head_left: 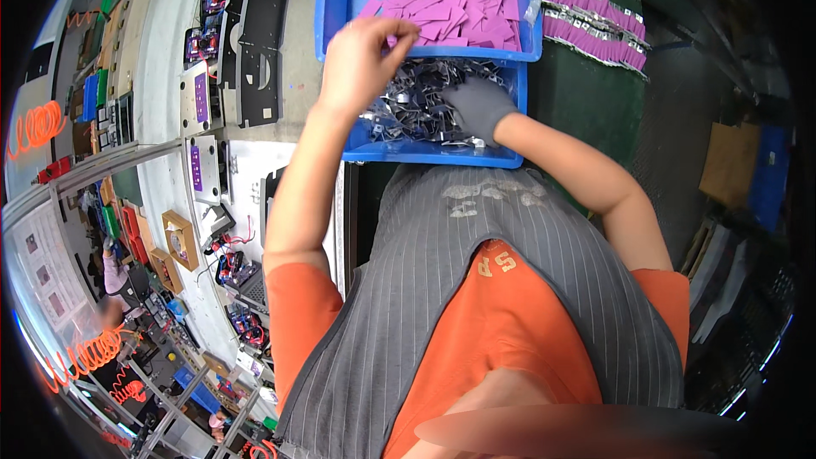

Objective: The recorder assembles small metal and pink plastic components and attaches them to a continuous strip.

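Here, the left hand (359, 66) hovers at the near edge of the far bin (529, 8) of pink cards (450, 0), thumb and forefinger curled close, though I can't make out whether they pinch one. The gloved right hand (483, 109) reaches among metal clips (416, 106) in the near bin (433, 153), its fingertips too hidden to show any grip; easing out one clip at a time should keep the heap from snagging.

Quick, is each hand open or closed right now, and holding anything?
Left hand: fingers curled; whether anything is held can't be told.
Right hand: gloved, among the metal parts; grip can't be told.
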